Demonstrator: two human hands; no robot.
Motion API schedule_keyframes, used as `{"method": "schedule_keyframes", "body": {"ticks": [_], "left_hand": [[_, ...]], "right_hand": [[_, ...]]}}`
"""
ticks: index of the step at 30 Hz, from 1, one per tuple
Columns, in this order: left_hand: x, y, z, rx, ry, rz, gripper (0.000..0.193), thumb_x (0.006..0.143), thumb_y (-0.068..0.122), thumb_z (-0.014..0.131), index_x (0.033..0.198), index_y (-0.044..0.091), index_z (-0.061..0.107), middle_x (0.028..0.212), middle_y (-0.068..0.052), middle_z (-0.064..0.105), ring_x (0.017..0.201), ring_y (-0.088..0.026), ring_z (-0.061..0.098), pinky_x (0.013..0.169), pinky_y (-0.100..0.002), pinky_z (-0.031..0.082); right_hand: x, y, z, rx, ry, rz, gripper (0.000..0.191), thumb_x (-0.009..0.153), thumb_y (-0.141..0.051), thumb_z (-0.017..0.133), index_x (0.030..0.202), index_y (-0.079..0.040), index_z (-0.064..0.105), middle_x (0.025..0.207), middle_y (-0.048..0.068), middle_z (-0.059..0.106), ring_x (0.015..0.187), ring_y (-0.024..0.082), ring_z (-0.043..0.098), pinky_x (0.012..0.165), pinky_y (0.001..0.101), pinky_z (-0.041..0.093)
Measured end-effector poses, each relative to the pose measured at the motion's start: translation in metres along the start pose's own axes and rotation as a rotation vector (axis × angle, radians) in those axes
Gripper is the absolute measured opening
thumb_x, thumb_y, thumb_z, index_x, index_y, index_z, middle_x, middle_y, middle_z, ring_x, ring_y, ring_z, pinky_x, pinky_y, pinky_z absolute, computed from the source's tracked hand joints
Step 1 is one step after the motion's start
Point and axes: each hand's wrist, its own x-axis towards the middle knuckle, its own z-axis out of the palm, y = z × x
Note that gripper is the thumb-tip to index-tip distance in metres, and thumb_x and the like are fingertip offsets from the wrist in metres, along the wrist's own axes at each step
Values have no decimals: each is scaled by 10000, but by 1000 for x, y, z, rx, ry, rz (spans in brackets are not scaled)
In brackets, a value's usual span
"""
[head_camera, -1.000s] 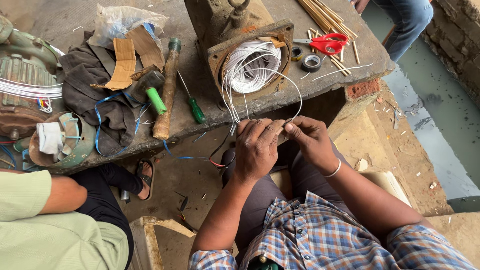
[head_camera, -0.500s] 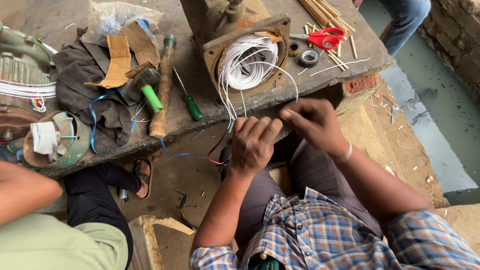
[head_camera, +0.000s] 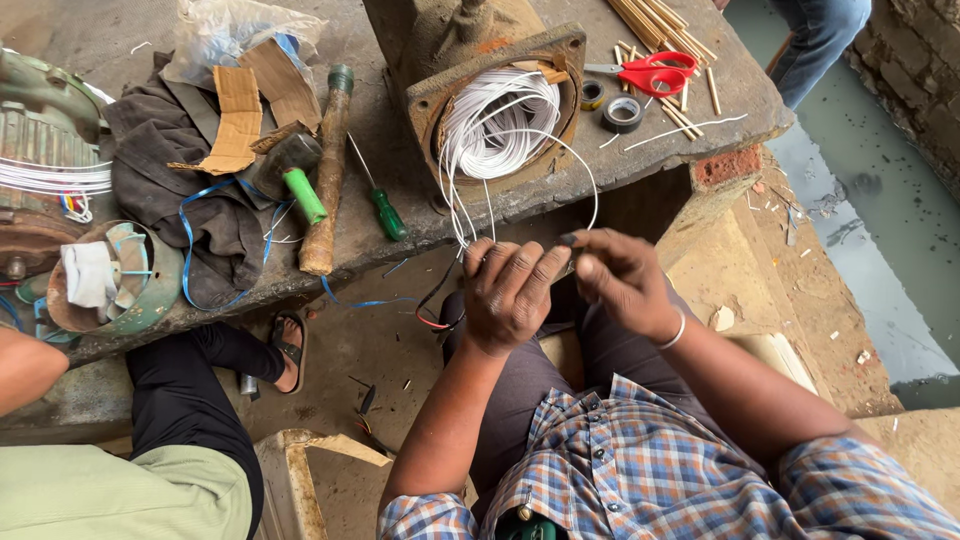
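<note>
Stone bench (head_camera: 400, 240) edge ran just above both hands, motor housing (head_camera: 500, 110) sat at that edge with white wire coil (head_camera: 500, 125) inside, left hand (head_camera: 510, 295) gripped the hanging white strands, right hand (head_camera: 620, 280) pinched a strand end, open floor gap left of the knees.

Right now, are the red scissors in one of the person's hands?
No, the red scissors lie on the stone slab, while both hands pinch white wires.

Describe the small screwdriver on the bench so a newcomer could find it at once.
On the stone bench, look left of the motor housing filled with white wire. The screwdriver lies beside a long wooden handle; its dark green grip and thin steel shaft set it apart.
</note>
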Motion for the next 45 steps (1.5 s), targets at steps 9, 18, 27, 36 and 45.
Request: {"method": "schedule_keyframes", "body": {"ticks": [9,18,27,36,45], "left_hand": [[8,1,-6,-13,-40,-64,249,928,51,714,1166,118,743,984,3,657,885,-177,616,929,-403,434],[21,11,-10,-128,-219,-297,184,970,111,673,1146,87,720,1011,-29,669,927,-216,641,935,-394,423],[18,12,-7,-165,-164,-288,167,972,103,664,1129,82,716,1010,-47,672,933,-226,648,933,-402,417],[13,-2,-7,-147,-151,-192,243,954,29,678,1167,137,628,1058,0,698,925,-205,645,887,-391,430],[18,2,-9,35,-99,-93,149,946,77,717,1090,107,740,887,5,610,768,-187,563,825,-391,391]], "right_hand": [[-8,21,-22,471,-93,108,375,1100,-275,629,1294,46,643,743,43,594,605,110,509,611,270,426],[13,14,-4,113,9,125,427,998,-218,650,1366,-15,572,1097,-7,648,921,75,570,808,238,485],[-2,57,-6,-36,156,39,175,1046,-176,647,991,-14,615,867,-22,614,783,45,525,701,214,450],[4,-14,-7,-106,194,213,191,1016,-151,655,875,-23,642,678,-53,560,589,29,469,523,207,372],[32,-21,-6,-179,50,205,235,1025,-208,675,921,0,709,714,-55,576,620,33,481,540,225,391]]}}
